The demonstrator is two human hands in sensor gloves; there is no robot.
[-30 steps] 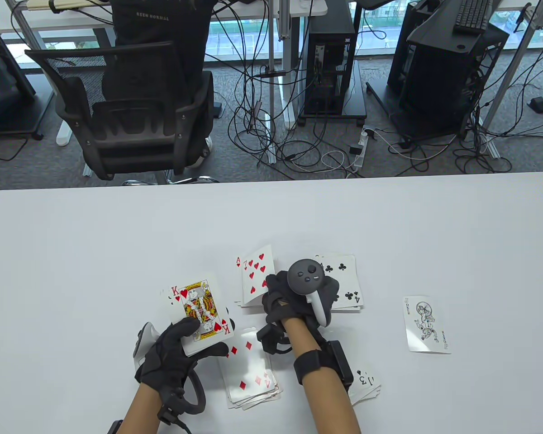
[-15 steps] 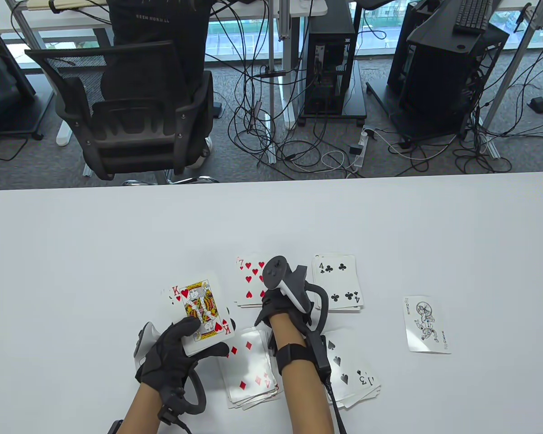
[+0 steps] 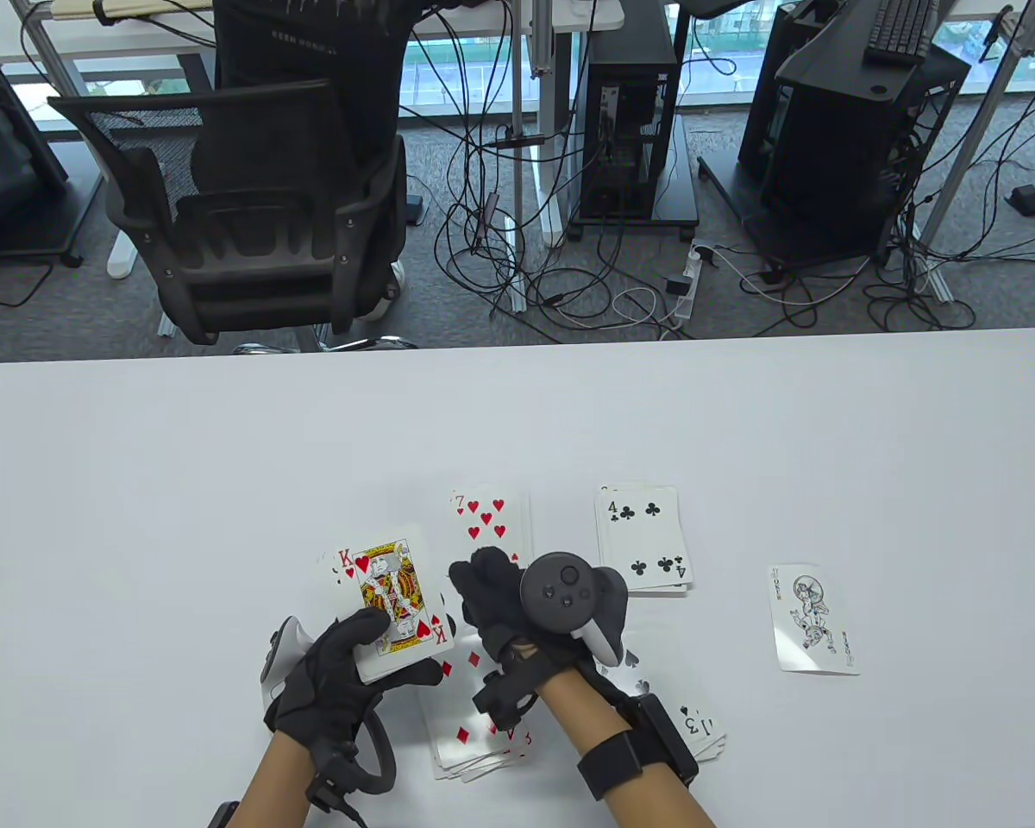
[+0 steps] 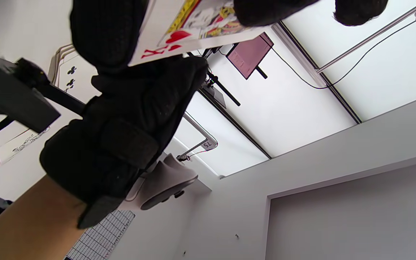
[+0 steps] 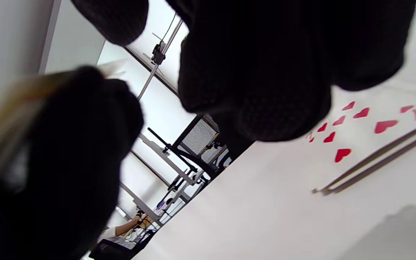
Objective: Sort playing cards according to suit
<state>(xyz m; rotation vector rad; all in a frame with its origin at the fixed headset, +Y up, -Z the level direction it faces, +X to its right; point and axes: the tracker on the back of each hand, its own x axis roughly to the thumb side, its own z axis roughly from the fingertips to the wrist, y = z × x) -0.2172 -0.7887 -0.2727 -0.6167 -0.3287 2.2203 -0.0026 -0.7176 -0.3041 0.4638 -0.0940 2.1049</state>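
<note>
Above diamond pile [image 3: 474,733], left hand [image 3: 336,681] grips king-topped deck [image 3: 392,604].

Both gloved hands low, close together

Left hand [image 3: 332,681] clasps something at 7 o'clock; right hand [image 3: 517,617], fingers loosely curled, sits just beside at 5.

- A small stack of cards [image 3: 394,604] topped by the king of hearts is sitting face up, tilted, clear of the table.
- A hearts pile [image 3: 487,528] is lying face up with the seven of hearts showing on top.
- A clubs pile [image 3: 642,539], the four of clubs on top, is lying to its right, well apart.
- A loose diamonds pile [image 3: 474,733] is spreading out near the front edge.
- A spades pile [image 3: 699,729] is lying right of it, partly hidden.
- A single joker [image 3: 812,619] is lying alone at far right.
</note>
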